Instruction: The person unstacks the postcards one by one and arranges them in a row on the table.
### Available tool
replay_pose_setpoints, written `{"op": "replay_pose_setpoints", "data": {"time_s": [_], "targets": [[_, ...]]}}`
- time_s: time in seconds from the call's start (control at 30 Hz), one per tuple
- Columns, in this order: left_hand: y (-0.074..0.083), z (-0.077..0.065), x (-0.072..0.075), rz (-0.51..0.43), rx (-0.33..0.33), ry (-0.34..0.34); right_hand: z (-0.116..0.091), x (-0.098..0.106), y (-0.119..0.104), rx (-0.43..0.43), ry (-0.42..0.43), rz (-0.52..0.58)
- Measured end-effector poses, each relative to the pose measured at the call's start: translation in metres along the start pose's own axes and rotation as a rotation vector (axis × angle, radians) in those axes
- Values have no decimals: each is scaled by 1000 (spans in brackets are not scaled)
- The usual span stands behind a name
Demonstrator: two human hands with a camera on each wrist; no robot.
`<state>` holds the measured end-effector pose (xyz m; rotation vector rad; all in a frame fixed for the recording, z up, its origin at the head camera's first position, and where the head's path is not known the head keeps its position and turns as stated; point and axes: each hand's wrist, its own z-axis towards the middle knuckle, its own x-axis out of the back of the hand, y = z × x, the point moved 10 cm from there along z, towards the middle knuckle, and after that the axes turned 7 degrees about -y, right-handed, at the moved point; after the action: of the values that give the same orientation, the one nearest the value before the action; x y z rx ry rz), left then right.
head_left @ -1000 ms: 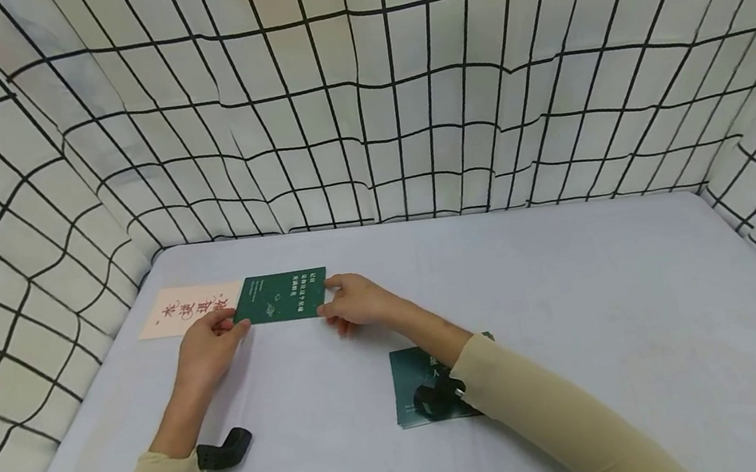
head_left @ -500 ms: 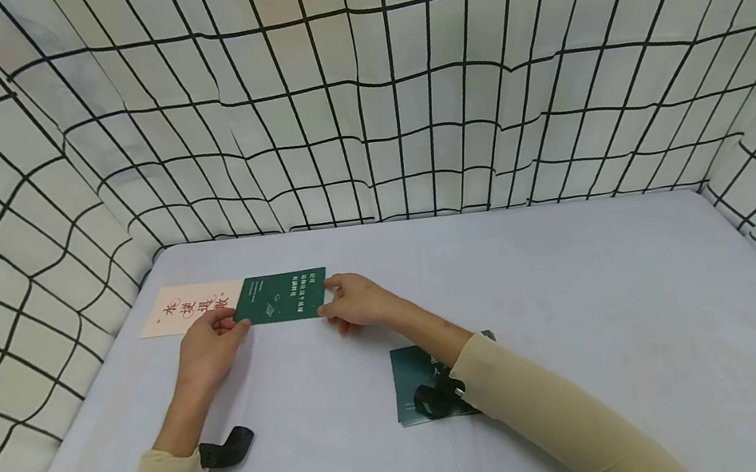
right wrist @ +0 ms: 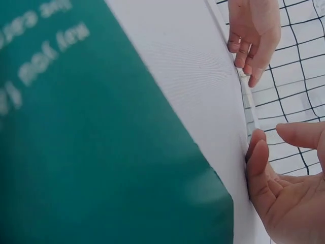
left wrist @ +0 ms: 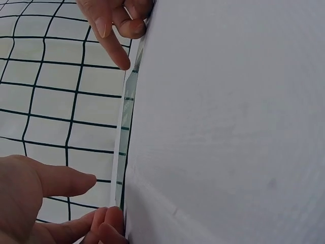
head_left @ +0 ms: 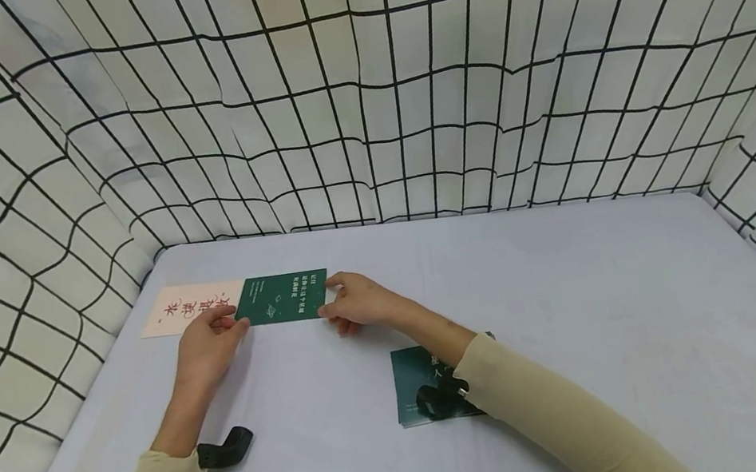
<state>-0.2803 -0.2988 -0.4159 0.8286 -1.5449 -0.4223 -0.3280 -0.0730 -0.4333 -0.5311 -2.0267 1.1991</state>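
Note:
A dark green card (head_left: 282,298) with white print lies flat on the table, its left end meeting a pale pink card (head_left: 179,306) with red characters. My left hand (head_left: 204,355) rests at the green card's near left corner and covers part of the pink card. At the right end, my right hand (head_left: 361,300) touches the card's edge. In the left wrist view, the left thumb (left wrist: 71,181) stands apart from the fingers. The right wrist view likewise shows the right thumb (right wrist: 299,134) apart from the bent fingers.
Beneath my right forearm lies another dark green card pile (head_left: 408,377), partly hidden by the sleeve and black wrist camera (head_left: 437,400). A black wire grid (head_left: 393,84) surrounds the white table (head_left: 614,316) at the back and sides.

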Motion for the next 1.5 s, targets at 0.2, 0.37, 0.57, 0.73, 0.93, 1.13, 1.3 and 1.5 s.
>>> {"op": "replay_pose_setpoints", "data": {"time_s": [0.2, 0.37, 0.57, 0.73, 0.93, 1.13, 1.3, 1.5], "targets": [[11, -2, -2, -37, -40, 0, -3, 4, 0, -13, -9, -3], [25, -6, -3, -70, -90, 0, -9, 11, -3, -1, -7, -1], [40, -11, -10, -75, -174, -26, -22, 25, -6, 60, 7, 5], [56, -14, -20, -67, -249, -45, -37, 37, -8, 142, 9, 4], [71, -20, -38, -68, -314, -93, -55, 45, -3, 192, 18, -45], [83, -28, -58, -64, -367, -133, -77, 54, 1, 219, 51, -110], [93, -33, -77, -40, -410, -168, -94, 63, 7, 232, 92, -124], [105, -37, -92, -32, -441, -206, -114, 71, 14, 243, 119, -130]]}}
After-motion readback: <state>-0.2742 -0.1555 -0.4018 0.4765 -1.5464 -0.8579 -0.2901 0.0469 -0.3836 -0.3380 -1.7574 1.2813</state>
